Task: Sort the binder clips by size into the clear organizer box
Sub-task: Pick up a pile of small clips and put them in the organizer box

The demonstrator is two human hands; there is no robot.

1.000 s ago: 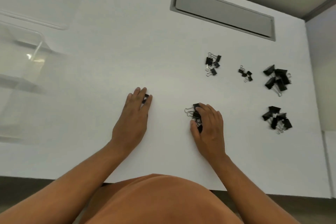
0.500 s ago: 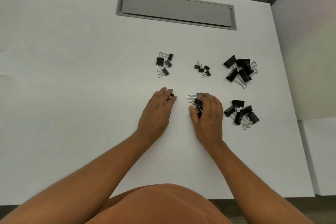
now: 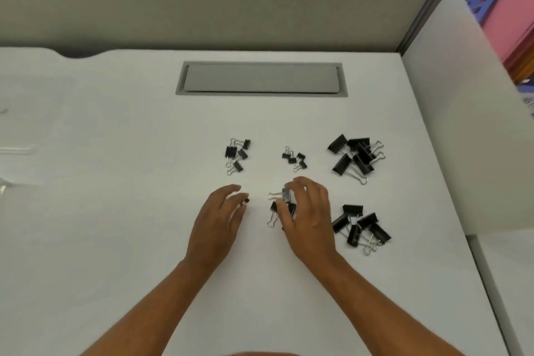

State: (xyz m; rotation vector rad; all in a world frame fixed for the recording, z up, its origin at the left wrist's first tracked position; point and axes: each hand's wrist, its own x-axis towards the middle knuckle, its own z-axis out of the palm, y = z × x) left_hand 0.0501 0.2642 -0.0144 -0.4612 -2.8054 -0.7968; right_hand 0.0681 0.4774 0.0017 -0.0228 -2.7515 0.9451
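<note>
Black binder clips lie in sorted piles on the white desk (image 3: 115, 240). My left hand (image 3: 216, 225) pinches one small clip (image 3: 246, 201) at its fingertips. Just to its right, my right hand (image 3: 310, 220) curls over a pile of medium clips (image 3: 284, 199), thumb and fingers around them. Behind the hands lie a small-clip pile (image 3: 237, 154) and a tiny-clip pile (image 3: 294, 157). A large-clip pile (image 3: 355, 157) and a second large pile (image 3: 361, 227) lie at the right. Only a faint clear edge of the organizer box (image 3: 11, 150) shows at the far left.
A grey cable hatch (image 3: 261, 78) is set into the desk at the back. A white partition (image 3: 462, 110) bounds the desk's right side, with pink and blue items (image 3: 508, 9) behind it. A grey wall rises at the back.
My left hand has slid right with the small clip, close to my right hand. The view has swung right and up, so the organizer box has nearly left the frame.
</note>
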